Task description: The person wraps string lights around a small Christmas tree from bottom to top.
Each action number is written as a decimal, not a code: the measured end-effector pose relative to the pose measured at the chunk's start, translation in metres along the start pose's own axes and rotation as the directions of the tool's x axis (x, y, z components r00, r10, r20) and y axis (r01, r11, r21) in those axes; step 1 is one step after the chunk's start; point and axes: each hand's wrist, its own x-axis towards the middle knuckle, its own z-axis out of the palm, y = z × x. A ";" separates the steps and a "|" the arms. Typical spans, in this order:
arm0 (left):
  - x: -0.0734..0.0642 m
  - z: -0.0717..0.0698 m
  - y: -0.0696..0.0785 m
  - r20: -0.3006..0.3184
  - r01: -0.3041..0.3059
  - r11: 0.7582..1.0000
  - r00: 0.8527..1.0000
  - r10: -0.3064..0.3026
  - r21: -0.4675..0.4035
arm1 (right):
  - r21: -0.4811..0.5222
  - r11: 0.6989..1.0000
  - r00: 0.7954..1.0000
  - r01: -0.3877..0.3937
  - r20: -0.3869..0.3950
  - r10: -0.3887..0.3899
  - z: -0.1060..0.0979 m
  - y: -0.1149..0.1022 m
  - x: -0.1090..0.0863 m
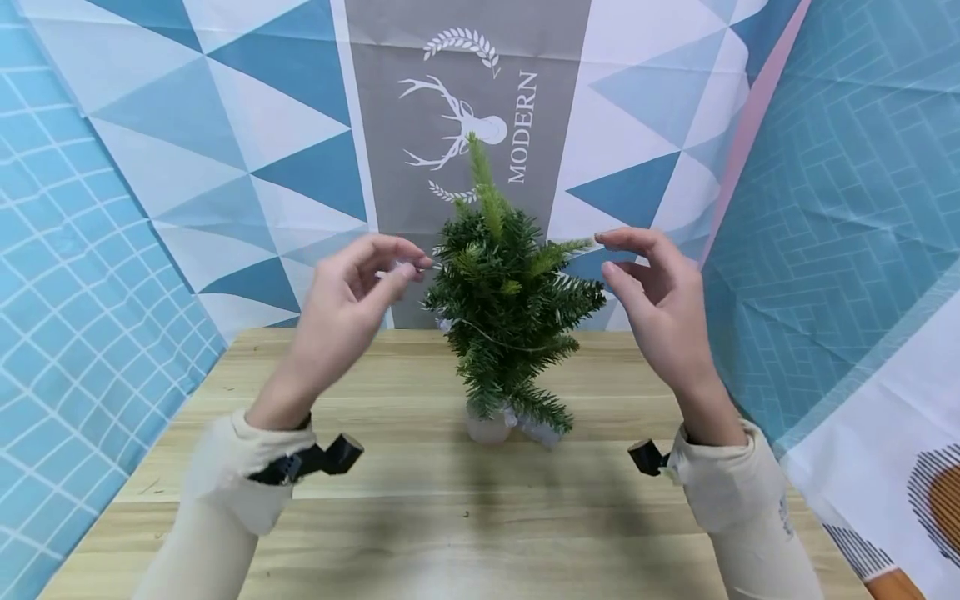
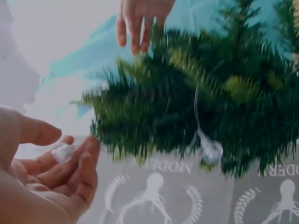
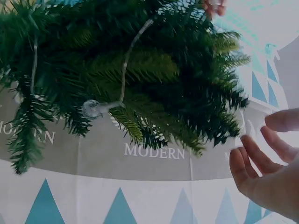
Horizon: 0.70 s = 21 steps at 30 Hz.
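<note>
A small artificial Christmas tree (image 1: 510, 308) stands upright on the wooden table, with a thin clear wire of string lights wound around it. At the tree's left side, my left hand (image 1: 337, 308) holds a clear bulb (image 2: 62, 152) of the string lights between thumb and curled fingers. My right hand (image 1: 660, 304) is at the tree's right side, near the branch tips, with fingers loosely bent and nothing visible between them. Another clear bulb (image 3: 92, 108) hangs among the branches in the right wrist view. More of the lights are hidden in the needles.
The pale pot (image 1: 487, 425) sits on the wooden table (image 1: 337, 467), with a whitish translucent piece (image 1: 542, 431) beside it. Behind the tree hangs a patterned cloth (image 1: 285, 100) with a deer print. Blue tiled-pattern sheets (image 1: 862, 167) flank the table.
</note>
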 end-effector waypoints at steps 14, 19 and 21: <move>-0.045 0.051 0.004 0.082 -0.303 0.686 0.938 0.336 0.662 | -0.044 0.999 0.988 -0.014 -0.154 0.007 0.015 -0.018 -0.050; -0.058 0.056 0.002 0.065 -0.290 0.649 0.936 0.347 0.703 | -0.060 0.997 0.985 -0.054 -0.167 0.044 0.015 -0.014 -0.061; -0.064 0.056 0.003 0.054 -0.296 0.664 0.932 0.359 0.687 | -0.061 0.997 0.985 -0.054 -0.170 0.043 0.015 -0.013 -0.064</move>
